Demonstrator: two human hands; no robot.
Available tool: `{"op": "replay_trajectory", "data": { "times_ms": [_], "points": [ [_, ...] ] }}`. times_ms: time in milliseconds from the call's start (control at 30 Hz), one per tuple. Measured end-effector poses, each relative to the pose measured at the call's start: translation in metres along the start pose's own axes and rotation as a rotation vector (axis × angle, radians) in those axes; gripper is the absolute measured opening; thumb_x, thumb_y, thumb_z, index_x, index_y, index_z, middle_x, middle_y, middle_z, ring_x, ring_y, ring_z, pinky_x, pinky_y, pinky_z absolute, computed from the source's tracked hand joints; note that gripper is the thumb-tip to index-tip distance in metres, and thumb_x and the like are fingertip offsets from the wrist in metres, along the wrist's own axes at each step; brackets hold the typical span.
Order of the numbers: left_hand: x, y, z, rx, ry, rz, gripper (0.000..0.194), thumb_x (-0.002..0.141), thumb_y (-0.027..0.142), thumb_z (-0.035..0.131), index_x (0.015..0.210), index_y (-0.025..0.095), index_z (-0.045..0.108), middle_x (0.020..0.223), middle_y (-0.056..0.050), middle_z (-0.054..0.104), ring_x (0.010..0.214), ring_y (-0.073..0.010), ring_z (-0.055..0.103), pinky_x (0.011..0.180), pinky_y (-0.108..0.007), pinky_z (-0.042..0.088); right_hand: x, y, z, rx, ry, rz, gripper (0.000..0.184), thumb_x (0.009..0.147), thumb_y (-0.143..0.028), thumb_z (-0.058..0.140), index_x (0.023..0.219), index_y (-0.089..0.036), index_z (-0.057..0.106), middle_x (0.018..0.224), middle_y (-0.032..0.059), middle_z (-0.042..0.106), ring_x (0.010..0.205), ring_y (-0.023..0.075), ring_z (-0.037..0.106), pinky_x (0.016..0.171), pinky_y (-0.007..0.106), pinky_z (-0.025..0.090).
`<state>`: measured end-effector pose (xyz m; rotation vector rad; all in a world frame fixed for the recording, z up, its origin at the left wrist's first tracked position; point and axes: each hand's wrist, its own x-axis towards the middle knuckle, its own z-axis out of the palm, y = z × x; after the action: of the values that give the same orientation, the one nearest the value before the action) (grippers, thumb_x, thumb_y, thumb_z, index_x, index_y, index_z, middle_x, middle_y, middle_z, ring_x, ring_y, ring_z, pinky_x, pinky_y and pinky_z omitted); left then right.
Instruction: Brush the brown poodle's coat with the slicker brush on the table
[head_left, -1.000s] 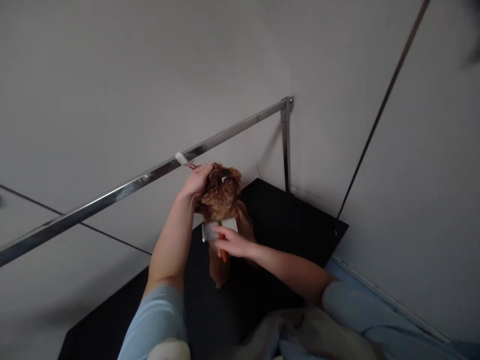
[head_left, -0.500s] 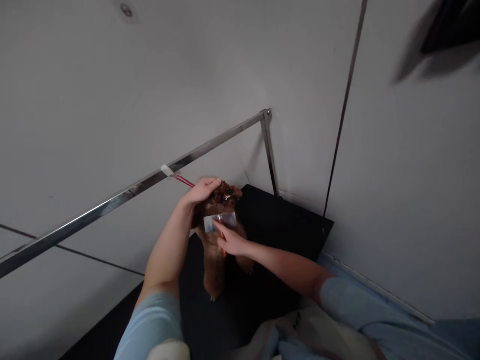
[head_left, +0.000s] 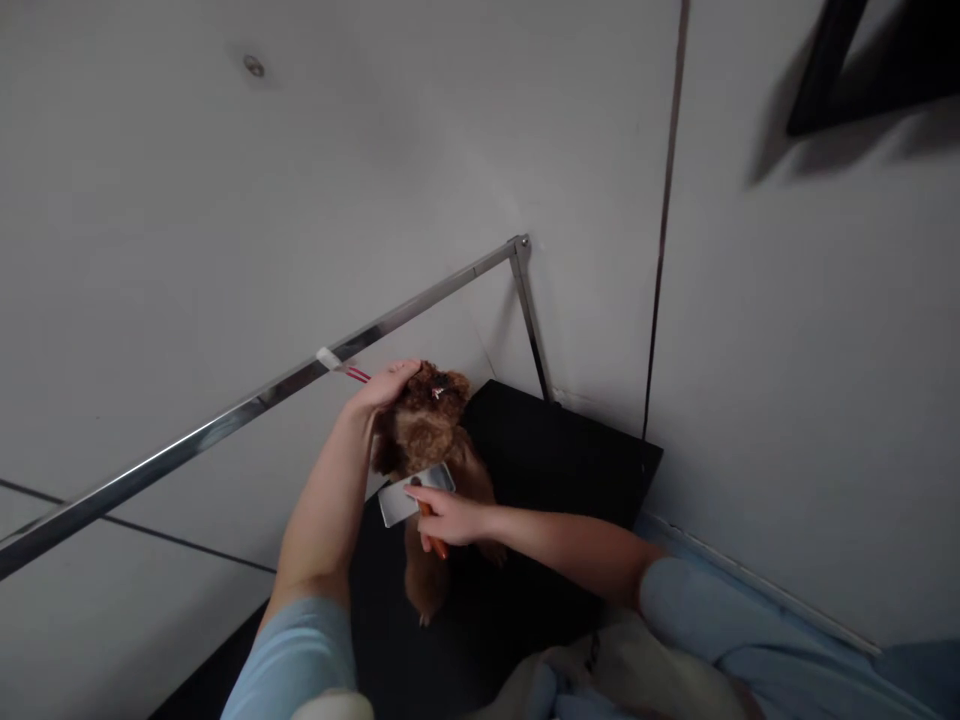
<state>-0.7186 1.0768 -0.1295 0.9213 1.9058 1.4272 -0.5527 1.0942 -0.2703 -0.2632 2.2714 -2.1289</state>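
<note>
A curly brown dog [head_left: 427, 432] stands on a black table top, its head tipped up and its front legs toward me. My left hand [head_left: 391, 385] is closed around the side of its head; the fingertips are partly hidden in the fur. My right hand [head_left: 450, 517] grips the orange handle of a slicker brush [head_left: 394, 503], index finger laid along the back of the brush's flat, pale head. That head lies across the dog's chest, just under the chin; its pin side is turned away from me.
A metal bar [head_left: 247, 407] runs slantwise behind the dog to an upright post [head_left: 531, 320]. From a white clip on the bar, a red cord [head_left: 358, 375] leads toward the dog. The black table [head_left: 555, 450] stands against pale wall panels. A dark frame hangs at upper right.
The slicker brush has moved down the dog's chest with my right hand and tilted. My left hand still holds the dog's head, which appears slightly more raised. The view has shifted a little.
</note>
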Motion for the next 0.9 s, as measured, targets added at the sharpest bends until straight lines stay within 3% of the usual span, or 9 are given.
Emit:
{"op": "replay_trajectory", "data": {
  "times_ms": [100,167,333,500,600,667,733,833,900],
  "points": [
    [0.002,-0.001,0.004,0.002,-0.053,0.006,0.031,0.067,0.046,0.072,0.067,0.014,0.068,0.065,-0.007,0.069,0.055,-0.0174,0.061,0.052,-0.025,0.045,-0.001,-0.007,-0.012,-0.309,0.25,-0.139,0.07,0.086,-0.018,0.045,0.151,-0.025,0.019,0.08,-0.0002,0.065,0.068,0.013,0.058,0.071,0.026,0.047],
    [0.004,-0.005,0.008,0.02,-0.083,0.004,0.032,0.068,0.046,0.071,0.067,0.014,0.068,0.063,-0.008,0.068,0.054,-0.0178,0.06,0.051,-0.025,0.045,-0.001,-0.006,-0.017,-0.454,0.377,-0.115,0.068,0.086,-0.019,0.045,0.15,-0.025,0.022,0.085,0.0018,0.067,0.072,0.0149,0.06,0.074,0.028,0.047],
    [0.007,-0.019,0.015,0.035,-0.14,-0.005,0.037,0.067,0.051,0.069,0.065,0.014,0.069,0.059,-0.007,0.066,0.05,-0.0173,0.059,0.05,-0.026,0.046,-0.011,-0.003,-0.015,-0.262,0.235,-0.019,0.068,0.087,-0.014,0.038,0.151,-0.022,0.016,0.074,-0.0019,0.064,0.061,0.0111,0.058,0.062,0.022,0.047],
    [0.002,-0.018,0.005,-0.021,-0.064,0.007,0.032,0.067,0.045,0.07,0.062,0.014,0.066,0.06,-0.009,0.066,0.05,-0.0166,0.058,0.048,-0.026,0.046,-0.014,-0.006,-0.019,-0.424,0.351,-0.116,0.066,0.088,-0.019,0.043,0.15,-0.027,0.023,0.087,0.0012,0.067,0.07,0.013,0.059,0.073,0.026,0.047],
    [-0.003,-0.013,-0.004,-0.016,-0.025,0.023,0.027,0.069,0.04,0.069,0.058,0.015,0.065,0.056,-0.007,0.064,0.047,-0.0163,0.057,0.047,-0.025,0.045,-0.014,0.007,-0.007,-0.31,0.137,0.02,0.067,0.087,-0.015,0.039,0.151,-0.022,0.019,0.079,0.0005,0.065,0.059,0.0111,0.057,0.063,0.023,0.047],
    [-0.006,-0.012,-0.011,-0.015,0.003,0.03,0.027,0.071,0.038,0.067,0.056,0.016,0.065,0.055,-0.008,0.064,0.047,-0.0169,0.058,0.047,-0.025,0.046,-0.013,0.01,0.0,-0.23,0.007,0.032,0.066,0.087,-0.013,0.037,0.151,-0.02,0.018,0.073,-0.001,0.063,0.054,0.0097,0.054,0.057,0.021,0.046],
    [-0.008,-0.011,-0.017,-0.019,0.021,0.019,0.028,0.07,0.04,0.067,0.059,0.015,0.066,0.059,-0.009,0.066,0.05,-0.0183,0.06,0.05,-0.027,0.048,-0.009,0.004,-0.001,-0.265,0.058,-0.08,0.065,0.088,-0.015,0.039,0.15,-0.022,0.021,0.076,-0.0001,0.064,0.059,0.0103,0.056,0.061,0.022,0.046],
    [-0.011,-0.011,-0.026,-0.011,-0.006,-0.022,0.032,0.067,0.043,0.069,0.068,0.011,0.07,0.068,-0.012,0.07,0.059,-0.0211,0.065,0.059,-0.029,0.052,0.004,-0.01,-0.009,-0.394,0.254,-0.214,0.066,0.089,-0.018,0.043,0.15,-0.024,0.022,0.083,0.0018,0.065,0.069,0.0125,0.058,0.069,0.024,0.045],
    [-0.013,-0.012,-0.031,0.019,-0.032,-0.052,0.034,0.066,0.045,0.069,0.069,0.011,0.07,0.069,-0.011,0.071,0.06,-0.0209,0.065,0.06,-0.03,0.052,0.011,-0.008,-0.006,-0.373,0.184,-0.143,0.067,0.088,-0.015,0.043,0.151,-0.023,0.021,0.078,0.0006,0.064,0.066,0.012,0.058,0.066,0.023,0.044]
  ]
}}
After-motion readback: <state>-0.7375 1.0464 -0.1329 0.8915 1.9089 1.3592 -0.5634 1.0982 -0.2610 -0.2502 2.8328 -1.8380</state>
